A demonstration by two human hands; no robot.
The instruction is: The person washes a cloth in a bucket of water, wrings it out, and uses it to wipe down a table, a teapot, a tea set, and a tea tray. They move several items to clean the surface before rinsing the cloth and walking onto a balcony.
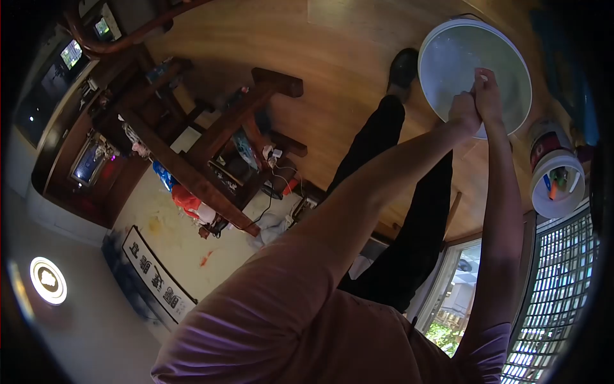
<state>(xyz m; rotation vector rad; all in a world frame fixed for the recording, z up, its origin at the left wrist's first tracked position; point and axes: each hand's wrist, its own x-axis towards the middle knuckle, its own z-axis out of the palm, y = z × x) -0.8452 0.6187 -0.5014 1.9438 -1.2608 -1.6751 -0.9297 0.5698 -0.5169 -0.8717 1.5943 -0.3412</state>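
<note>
A large round bucket (442, 40) with a pale rim stands at the upper right, with cloudy, greyish liquid inside. Over its near part, my left hand (465, 110) is closed, its fingers curled in. Just beyond it and touching it is my right hand (487, 91), also closed, with bent fingertips. What lies between or inside the hands is too small and hidden to name. Both forearms reach forward close together, and the wrists are near the bucket's near rim.
Right of the bucket is a white container (541, 203) with colourful items. A black shoe (403, 68) rests on the wooden floor (345, 70) to its left. Dark wooden furniture (192, 173) with cables and clutter fills the left. A lattice screen (556, 281) is at lower right.
</note>
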